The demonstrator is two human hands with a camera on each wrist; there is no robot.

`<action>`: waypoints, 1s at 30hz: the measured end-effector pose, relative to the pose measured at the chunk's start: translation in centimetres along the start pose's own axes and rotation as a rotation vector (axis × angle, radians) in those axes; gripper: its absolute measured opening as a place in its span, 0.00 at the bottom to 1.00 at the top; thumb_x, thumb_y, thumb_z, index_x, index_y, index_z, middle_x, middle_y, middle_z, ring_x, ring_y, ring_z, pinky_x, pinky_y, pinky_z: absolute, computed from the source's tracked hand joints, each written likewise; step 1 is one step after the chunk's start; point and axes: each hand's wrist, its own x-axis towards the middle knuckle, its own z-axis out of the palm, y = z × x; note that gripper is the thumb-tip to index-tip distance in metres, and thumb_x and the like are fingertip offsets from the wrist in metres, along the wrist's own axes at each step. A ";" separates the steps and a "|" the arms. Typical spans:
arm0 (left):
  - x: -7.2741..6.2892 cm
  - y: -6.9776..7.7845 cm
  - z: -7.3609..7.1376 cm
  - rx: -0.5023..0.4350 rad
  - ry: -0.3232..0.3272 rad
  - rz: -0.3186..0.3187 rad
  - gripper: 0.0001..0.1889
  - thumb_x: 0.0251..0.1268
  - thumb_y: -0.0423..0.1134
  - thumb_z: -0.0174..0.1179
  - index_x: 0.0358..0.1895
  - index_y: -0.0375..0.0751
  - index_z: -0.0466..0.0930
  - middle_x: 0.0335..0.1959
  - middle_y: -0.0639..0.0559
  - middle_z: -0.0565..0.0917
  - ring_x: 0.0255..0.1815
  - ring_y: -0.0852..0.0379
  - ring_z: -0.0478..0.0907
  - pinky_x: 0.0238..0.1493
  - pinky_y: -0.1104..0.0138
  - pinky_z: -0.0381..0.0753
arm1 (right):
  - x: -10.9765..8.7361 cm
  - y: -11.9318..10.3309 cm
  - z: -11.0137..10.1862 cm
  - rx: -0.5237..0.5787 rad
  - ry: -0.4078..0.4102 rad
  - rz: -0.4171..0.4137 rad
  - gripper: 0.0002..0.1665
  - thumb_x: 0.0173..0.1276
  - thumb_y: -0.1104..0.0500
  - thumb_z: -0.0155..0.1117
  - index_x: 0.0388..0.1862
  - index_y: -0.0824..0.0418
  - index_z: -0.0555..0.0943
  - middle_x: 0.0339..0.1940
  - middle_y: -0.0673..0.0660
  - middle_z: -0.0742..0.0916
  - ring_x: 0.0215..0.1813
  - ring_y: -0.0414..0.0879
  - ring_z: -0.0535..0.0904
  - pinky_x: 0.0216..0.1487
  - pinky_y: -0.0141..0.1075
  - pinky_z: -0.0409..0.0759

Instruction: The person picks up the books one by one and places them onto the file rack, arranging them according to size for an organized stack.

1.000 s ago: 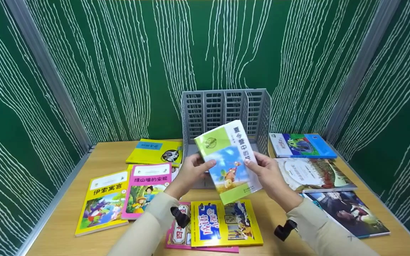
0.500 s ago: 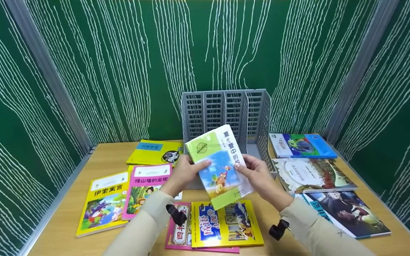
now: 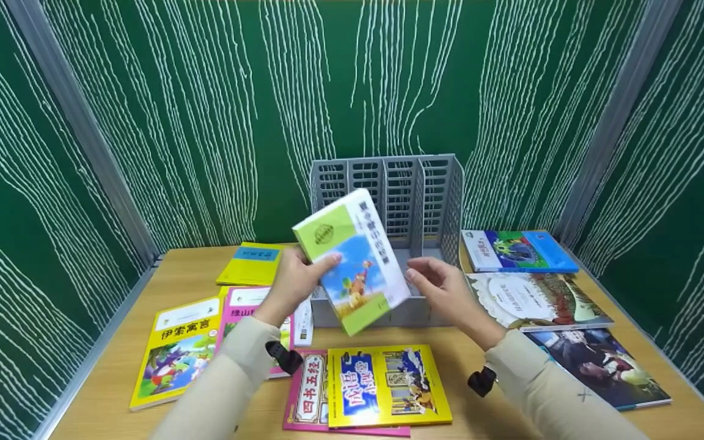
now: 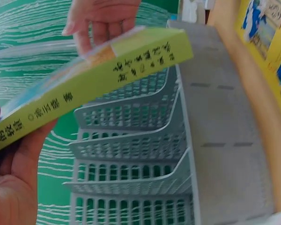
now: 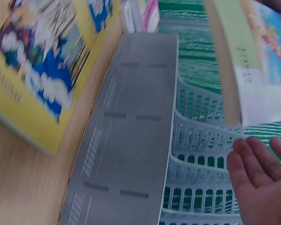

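Rack point(image 3: 416, 214): grey, four compartments, on the desk point(image 3: 187, 269).
Green-and-white book point(image 3: 355, 263): tilted before the rack, pinched by the left grip point(image 3: 294, 278).
Right grip point(image 3: 447, 290): just beside that book.
Yellow-and-blue book point(image 3: 388, 388): in front of the rack, overlapping a pink book point(image 3: 306, 394).
Blue book point(image 3: 547, 250): right of the rack.

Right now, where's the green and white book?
In the head view, the book is mid-picture, gripped by the left hand, in front of the gray rack.

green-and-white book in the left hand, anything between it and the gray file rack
Nothing visible blocks the green-and-white book from the gray file rack; the right hand is close, but beside the book.
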 end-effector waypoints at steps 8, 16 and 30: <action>0.6 1.8 -1.0 0.104 0.116 0.124 0.18 0.77 0.35 0.67 0.64 0.32 0.86 0.54 0.37 0.93 0.44 0.48 0.93 0.43 0.64 0.93 | 0.4 1.9 0.0 -0.397 0.010 0.024 0.16 0.77 0.56 0.72 0.56 0.66 0.88 0.56 0.65 0.89 0.61 0.61 0.85 0.67 0.58 0.83; 1.0 3.1 -1.4 0.126 0.278 0.161 0.17 0.77 0.35 0.66 0.64 0.33 0.86 0.55 0.36 0.92 0.48 0.42 0.93 0.45 0.56 0.94 | 0.2 3.2 0.5 -0.671 -0.098 0.191 0.27 0.79 0.43 0.69 0.65 0.60 0.85 0.65 0.68 0.84 0.66 0.65 0.81 0.68 0.64 0.81; 3.2 2.1 -0.8 0.278 0.513 0.233 0.18 0.78 0.37 0.65 0.61 0.27 0.86 0.54 0.32 0.91 0.47 0.39 0.93 0.46 0.51 0.94 | 0.5 4.5 0.6 -0.782 -0.153 0.240 0.30 0.80 0.40 0.65 0.60 0.65 0.87 0.49 0.64 0.92 0.48 0.59 0.88 0.53 0.55 0.89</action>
